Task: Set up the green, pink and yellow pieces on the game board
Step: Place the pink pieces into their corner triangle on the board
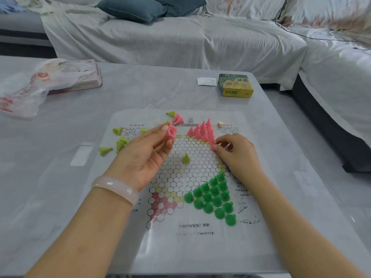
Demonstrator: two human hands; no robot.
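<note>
1. I judge the pink corner is being filled: right hand [234, 151] pinches a pink piece [213, 146] at the cluster's 5 o'clock edge on the board [200, 247].
2. Left hand [148, 153] pinches a spare pink piece [171, 131]; I would seat it next.

We see the game board [181, 243], a thin printed sheet with a star of circles, lying flat on the surface. The green pieces [213, 196], small cones, stand upright in a filled triangle at the board's lower right point. The pink pieces [202, 130] stand upright in a partial triangle at the upper point; two more pink cones [177, 118] lie tipped at the board's upper left edge. One yellow piece [186, 158] stands near the board's centre. The other yellow pieces [120, 144] lie scattered on their sides by the left edge.
</note>
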